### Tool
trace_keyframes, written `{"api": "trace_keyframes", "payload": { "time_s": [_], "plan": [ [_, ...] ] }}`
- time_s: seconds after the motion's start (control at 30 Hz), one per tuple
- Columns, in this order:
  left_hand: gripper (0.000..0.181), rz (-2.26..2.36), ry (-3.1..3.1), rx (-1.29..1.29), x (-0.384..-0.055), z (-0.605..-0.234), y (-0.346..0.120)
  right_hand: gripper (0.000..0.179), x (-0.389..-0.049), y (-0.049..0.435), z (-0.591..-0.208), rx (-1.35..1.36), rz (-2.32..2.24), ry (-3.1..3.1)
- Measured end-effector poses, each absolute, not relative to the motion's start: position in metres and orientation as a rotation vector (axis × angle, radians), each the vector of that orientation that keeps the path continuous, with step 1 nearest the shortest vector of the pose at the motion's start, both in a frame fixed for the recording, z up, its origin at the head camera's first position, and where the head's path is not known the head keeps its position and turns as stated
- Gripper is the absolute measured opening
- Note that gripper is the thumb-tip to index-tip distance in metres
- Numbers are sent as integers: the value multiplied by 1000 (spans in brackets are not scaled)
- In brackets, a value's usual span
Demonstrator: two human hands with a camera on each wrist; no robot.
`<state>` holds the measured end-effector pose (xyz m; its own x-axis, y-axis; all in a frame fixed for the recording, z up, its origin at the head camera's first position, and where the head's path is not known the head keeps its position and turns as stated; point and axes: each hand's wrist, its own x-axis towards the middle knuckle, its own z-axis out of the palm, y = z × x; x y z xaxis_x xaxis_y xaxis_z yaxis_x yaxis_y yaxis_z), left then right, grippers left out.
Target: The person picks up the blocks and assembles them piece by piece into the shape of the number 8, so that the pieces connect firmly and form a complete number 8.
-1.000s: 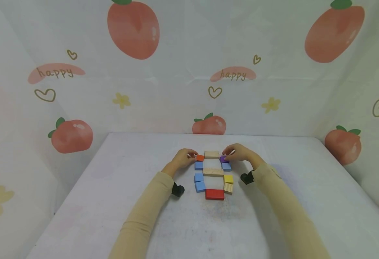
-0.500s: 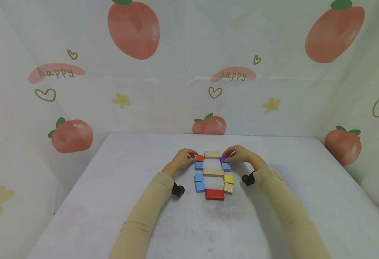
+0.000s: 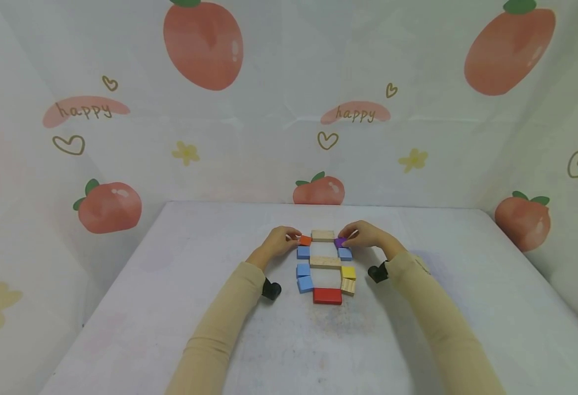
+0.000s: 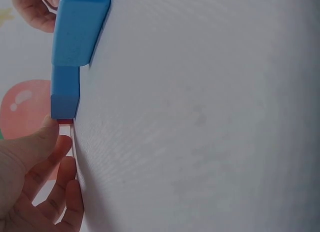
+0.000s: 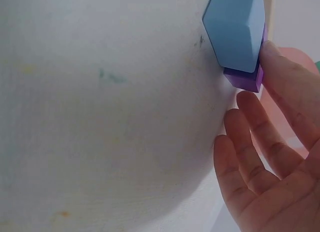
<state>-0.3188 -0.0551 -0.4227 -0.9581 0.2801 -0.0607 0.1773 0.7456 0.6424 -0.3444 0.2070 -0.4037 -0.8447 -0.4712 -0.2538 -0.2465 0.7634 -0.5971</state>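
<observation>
On the white table, wooden blocks form a figure-eight outline in the head view. My left hand (image 3: 280, 241) pinches the orange block (image 3: 306, 241) at the far left of the outline. In the left wrist view, blue blocks (image 4: 80, 34) hide most of it, leaving a thin red-orange edge (image 4: 65, 122) beside the thumb. At the far right, my right hand (image 3: 365, 234) holds the purple block (image 3: 340, 242) between thumb and index finger. The right wrist view has a light blue block (image 5: 236, 31) overlapping this purple block. Between both hands lies a plain wood block (image 3: 323, 236).
Nearer me in the outline are a second plain wood block (image 3: 325, 262), a yellow block (image 3: 348, 272), a striped wood block (image 3: 348, 286) and a red block (image 3: 327, 296). A printed cloth (image 3: 269, 137) hangs behind the table (image 3: 209, 247).
Both hands stay at the same two blocks. The right hand and forearm have shifted very slightly; the blocks keep their places.
</observation>
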Motion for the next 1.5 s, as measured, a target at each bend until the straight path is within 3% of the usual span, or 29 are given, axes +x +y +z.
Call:
{"api": "trace_keyframes", "payload": {
  "time_s": [1.5],
  "plan": [
    [28, 1019, 2774, 368, -317, -421, -57, 31, -347, 209, -412, -520, -813, 2573]
  ]
}}
